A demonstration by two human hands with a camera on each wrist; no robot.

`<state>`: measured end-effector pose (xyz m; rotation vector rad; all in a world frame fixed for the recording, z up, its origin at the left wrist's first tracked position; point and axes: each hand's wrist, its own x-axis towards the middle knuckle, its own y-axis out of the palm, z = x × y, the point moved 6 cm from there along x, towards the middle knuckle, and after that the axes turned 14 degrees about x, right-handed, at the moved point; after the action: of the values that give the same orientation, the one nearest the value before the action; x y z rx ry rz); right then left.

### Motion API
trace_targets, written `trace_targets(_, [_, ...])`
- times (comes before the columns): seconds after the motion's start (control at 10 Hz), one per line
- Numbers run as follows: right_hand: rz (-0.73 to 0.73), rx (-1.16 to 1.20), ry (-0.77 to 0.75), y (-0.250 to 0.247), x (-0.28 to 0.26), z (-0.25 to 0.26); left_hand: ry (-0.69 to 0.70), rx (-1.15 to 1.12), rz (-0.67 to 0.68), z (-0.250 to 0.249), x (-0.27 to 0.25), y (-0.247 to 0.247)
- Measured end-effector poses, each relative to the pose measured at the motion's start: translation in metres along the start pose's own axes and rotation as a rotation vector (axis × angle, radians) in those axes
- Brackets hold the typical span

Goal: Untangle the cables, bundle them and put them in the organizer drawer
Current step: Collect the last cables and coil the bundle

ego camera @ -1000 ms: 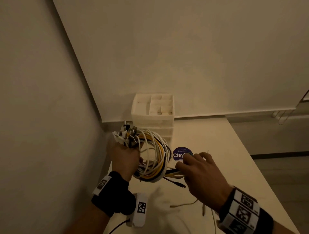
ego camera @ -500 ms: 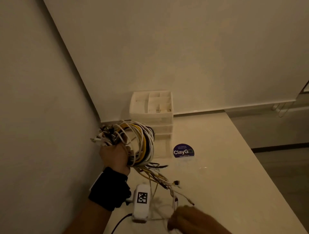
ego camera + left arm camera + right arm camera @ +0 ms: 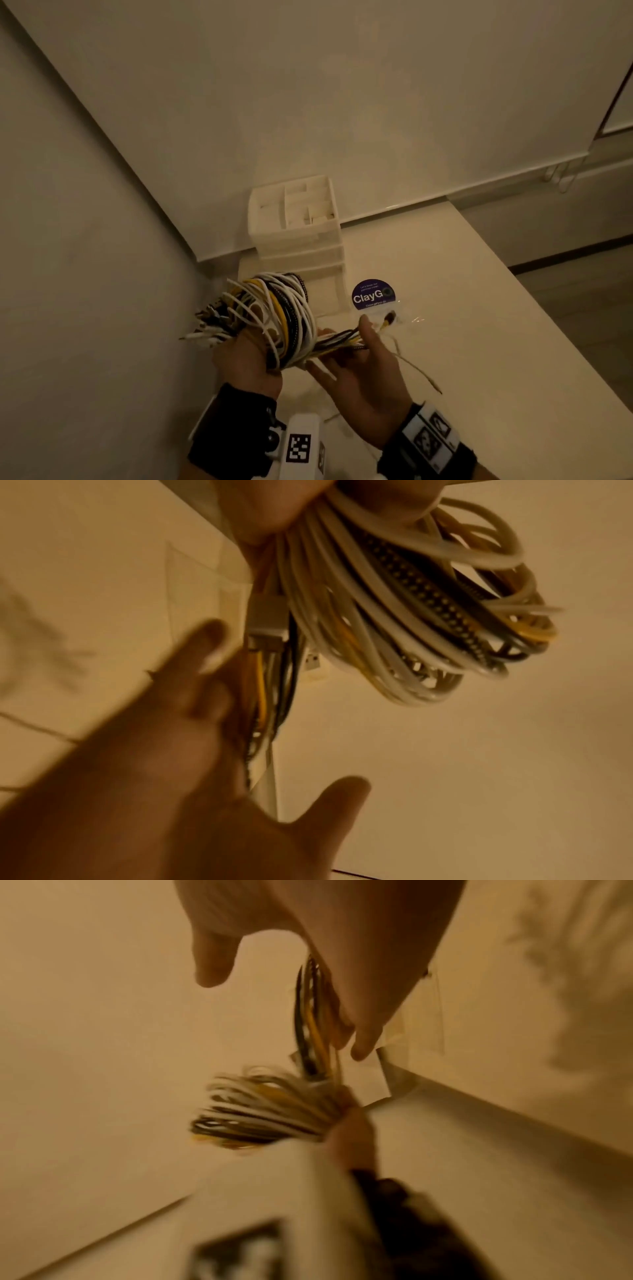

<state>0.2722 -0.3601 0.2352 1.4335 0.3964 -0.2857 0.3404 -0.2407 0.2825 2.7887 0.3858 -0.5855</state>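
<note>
My left hand (image 3: 245, 356) grips a thick coil of white, yellow and black cables (image 3: 284, 315) above the table's near left corner; their plug ends stick out leftward. The coil's loose tails (image 3: 339, 342) run right across the straight fingers of my right hand (image 3: 359, 373), palm up, thumb raised beside them. In the left wrist view the coil (image 3: 411, 601) hangs from my left hand (image 3: 274, 504), and the right hand (image 3: 205, 750) is spread flat. The right wrist view is blurred; the tails (image 3: 311, 1010) lie along my fingers (image 3: 363, 1001). The white drawer organizer (image 3: 294, 240) stands against the back wall.
A round purple ClayGo sticker (image 3: 373, 295) lies on the white table (image 3: 462, 308) right of the organizer. One thin loose cable (image 3: 418, 371) trails off my right hand onto the table. A wall (image 3: 85, 274) closes the left side; the table's edge runs along the right.
My right hand rose from the bottom edge of the view to under the cable tails, lifting them off the table. My left hand shifted the coil right and lower.
</note>
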Motion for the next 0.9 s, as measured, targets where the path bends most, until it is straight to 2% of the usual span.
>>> trace_targets(0.1, [-0.053,0.083,-0.156,0.008,0.002,0.022,-0.004,0.036,0.028,0.015,-0.003,-0.012])
trace_targets(0.2, [-0.110,-0.182,-0.352,0.013,-0.005,0.041,0.040,0.153,0.057,0.022,-0.007,-0.019])
trace_targets(0.3, [-0.021,-0.922,-0.539,0.029,-0.013,0.054,0.162,0.301,0.080,0.021,-0.010,-0.018])
trace_targets(0.4, [0.137,-1.610,-0.549,0.037,-0.017,0.051,0.256,0.339,0.067,0.015,-0.014,-0.018])
trace_targets(0.5, [0.193,-1.730,-0.407,0.039,-0.021,0.054,0.425,0.346,0.147,0.018,-0.012,-0.023])
trace_targets(0.6, [0.212,-1.762,-0.171,0.041,-0.024,0.053,0.412,0.522,0.135,0.037,-0.005,-0.030])
trace_targets(0.7, [0.080,-1.589,0.032,0.038,-0.022,0.061,0.647,0.490,0.226,0.030,-0.026,-0.021])
trace_targets(0.8, [-0.048,-1.624,0.106,0.039,-0.020,0.068,0.527,0.574,0.105,0.060,-0.016,-0.029])
trace_targets(0.9, [-0.094,-1.786,0.155,0.036,-0.012,0.066,0.222,0.414,0.145,0.081,-0.008,-0.025])
